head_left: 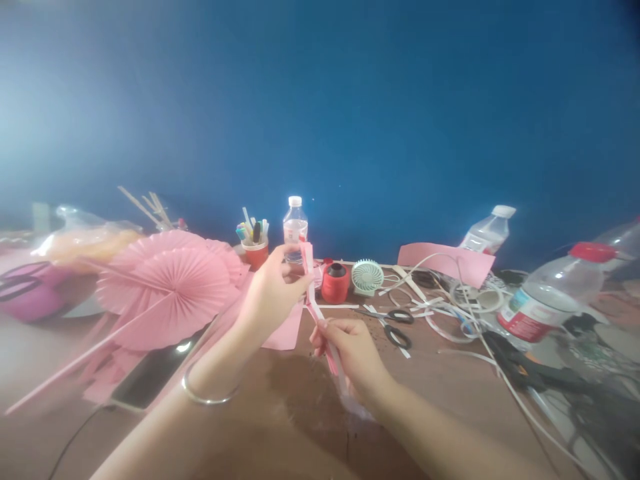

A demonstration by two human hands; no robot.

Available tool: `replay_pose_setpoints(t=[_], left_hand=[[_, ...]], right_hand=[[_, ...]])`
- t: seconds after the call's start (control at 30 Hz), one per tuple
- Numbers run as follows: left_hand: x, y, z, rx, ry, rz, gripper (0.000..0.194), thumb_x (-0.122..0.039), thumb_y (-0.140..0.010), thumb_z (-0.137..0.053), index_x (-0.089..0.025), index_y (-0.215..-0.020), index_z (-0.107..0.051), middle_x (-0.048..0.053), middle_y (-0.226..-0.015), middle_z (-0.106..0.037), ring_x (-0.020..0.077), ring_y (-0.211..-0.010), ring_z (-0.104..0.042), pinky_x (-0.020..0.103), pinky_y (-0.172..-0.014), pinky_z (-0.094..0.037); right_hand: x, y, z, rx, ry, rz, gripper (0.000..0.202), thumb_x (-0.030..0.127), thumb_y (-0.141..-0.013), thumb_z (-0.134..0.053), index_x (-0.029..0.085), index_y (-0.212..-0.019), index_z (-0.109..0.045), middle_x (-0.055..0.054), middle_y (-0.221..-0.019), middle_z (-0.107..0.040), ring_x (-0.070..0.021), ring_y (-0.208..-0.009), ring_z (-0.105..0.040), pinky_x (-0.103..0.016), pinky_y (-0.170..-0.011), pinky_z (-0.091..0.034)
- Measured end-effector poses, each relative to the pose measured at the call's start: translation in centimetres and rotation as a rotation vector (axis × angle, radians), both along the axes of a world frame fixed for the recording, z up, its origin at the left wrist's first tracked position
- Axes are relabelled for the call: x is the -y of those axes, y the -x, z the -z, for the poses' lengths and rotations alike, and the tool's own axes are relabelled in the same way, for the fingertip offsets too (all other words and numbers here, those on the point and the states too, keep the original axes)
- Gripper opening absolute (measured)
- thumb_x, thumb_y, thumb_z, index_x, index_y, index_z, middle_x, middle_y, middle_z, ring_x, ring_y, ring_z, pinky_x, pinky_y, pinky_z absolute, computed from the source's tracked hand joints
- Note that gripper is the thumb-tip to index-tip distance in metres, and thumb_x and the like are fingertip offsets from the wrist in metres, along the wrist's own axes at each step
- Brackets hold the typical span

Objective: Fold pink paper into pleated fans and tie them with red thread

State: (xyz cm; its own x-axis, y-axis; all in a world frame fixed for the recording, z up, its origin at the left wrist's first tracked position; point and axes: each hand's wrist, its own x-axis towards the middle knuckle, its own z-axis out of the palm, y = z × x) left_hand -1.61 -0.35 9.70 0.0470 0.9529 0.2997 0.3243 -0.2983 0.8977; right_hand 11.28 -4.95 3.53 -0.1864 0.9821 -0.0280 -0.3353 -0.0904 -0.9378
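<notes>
A narrow strip of folded pink paper [310, 293] runs between my two hands above the table, bent near its middle. My left hand [276, 287] pinches its upper end between thumb and fingers. Lower down, my right hand [350, 347] is closed around the other end, and a whitish strip hangs from below that grip, blurred. Behind the hands lies a flat sheet of pink paper [286, 328]. To the left rest pleated pink paper fans [173, 287] with stick handles.
Black-handled scissors [397, 327] lie among white paper strips at right. Behind are a red thread spool [335, 283], a small green fan [367, 277], a pen cup [256, 252] and a water bottle [295, 223]. A phone [150, 377] lies left; a red-capped bottle [555, 293] and cables sit right.
</notes>
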Motion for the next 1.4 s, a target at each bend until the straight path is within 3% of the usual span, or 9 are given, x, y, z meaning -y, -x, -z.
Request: replay_pose_setpoints(t=[0.1,0.27,0.37,0.83,1.17,1.27,1.4], left_hand=[[-0.3,0.0,0.8,-0.076,0.035,0.013,0.044,-0.026,-0.071,-0.059,-0.022,-0.113,-0.046,0.003,-0.080,-0.065,0.0153,-0.064,-0.062,0.026,-0.054,-0.050],[-0.8,0.2,2.0,-0.200,0.052,0.087,0.019,-0.027,-0.070,-0.057,-0.017,-0.085,-0.060,0.004,-0.072,-0.066,0.0156,-0.063,-0.061,0.026,-0.057,-0.048],[-1.0,0.3,2.3,-0.209,0.063,0.105,0.016,-0.026,-0.071,-0.054,-0.017,-0.081,-0.062,0.002,-0.065,-0.065,0.0146,-0.058,-0.060,0.025,-0.055,-0.047],[-0.6,-0.1,1.2,-0.343,-0.030,0.139,0.015,-0.022,-0.069,-0.054,-0.017,-0.082,-0.061,0.003,-0.079,-0.067,0.0159,-0.069,-0.063,0.026,-0.062,-0.048],[-0.2,-0.4,1.1,-0.345,-0.075,0.079,0.018,-0.024,-0.073,-0.053,-0.019,-0.089,-0.059,0.003,-0.078,-0.066,0.0161,-0.069,-0.062,0.028,-0.065,-0.047],[-0.3,-0.3,1.0,-0.306,-0.021,0.115,0.016,-0.027,-0.074,-0.051,-0.018,-0.086,-0.058,0.002,-0.077,-0.066,0.0152,-0.067,-0.061,0.026,-0.060,-0.047],[-0.2,-0.3,0.7,-0.450,-0.076,0.092,0.008,-0.025,-0.070,-0.055,-0.017,-0.071,-0.058,0.000,-0.070,-0.064,0.0148,-0.064,-0.059,0.025,-0.057,-0.044]], right_hand=[[-0.2,-0.1,0.2,0.065,-0.047,0.021,0.031,0.033,-0.074,-0.057,0.013,-0.051,-0.061,-0.002,-0.054,-0.056,-0.0094,-0.049,-0.046,-0.023,-0.053,-0.035],[-0.4,-0.3,0.8,0.145,-0.109,0.054,0.031,0.032,-0.075,-0.056,0.013,-0.050,-0.058,-0.002,-0.054,-0.055,-0.0100,-0.048,-0.046,-0.023,-0.052,-0.035],[-0.5,-0.3,0.9,0.153,-0.109,0.059,0.031,0.033,-0.075,-0.055,0.014,-0.051,-0.059,-0.002,-0.054,-0.055,-0.0103,-0.048,-0.047,-0.023,-0.051,-0.036],[-0.6,-0.3,-0.2,0.162,0.074,0.038,0.038,0.043,-0.069,-0.057,0.013,-0.046,-0.057,-0.001,-0.040,-0.051,-0.0075,-0.037,-0.040,-0.021,-0.039,-0.024],[-0.7,-0.7,-0.1,0.009,0.123,-0.041,0.031,0.038,-0.070,-0.056,0.013,-0.052,-0.058,-0.002,-0.046,-0.056,-0.0080,-0.038,-0.044,-0.020,-0.039,-0.028],[-0.7,-0.8,-0.4,0.070,0.121,-0.016,0.030,0.036,-0.070,-0.054,0.013,-0.052,-0.058,-0.002,-0.044,-0.055,-0.0075,-0.037,-0.041,-0.020,-0.038,-0.026],[-0.9,-0.8,-0.5,0.133,0.068,0.024,0.030,0.036,-0.070,-0.054,0.013,-0.050,-0.058,0.000,-0.041,-0.051,-0.0078,-0.039,-0.042,-0.020,-0.041,-0.026]])
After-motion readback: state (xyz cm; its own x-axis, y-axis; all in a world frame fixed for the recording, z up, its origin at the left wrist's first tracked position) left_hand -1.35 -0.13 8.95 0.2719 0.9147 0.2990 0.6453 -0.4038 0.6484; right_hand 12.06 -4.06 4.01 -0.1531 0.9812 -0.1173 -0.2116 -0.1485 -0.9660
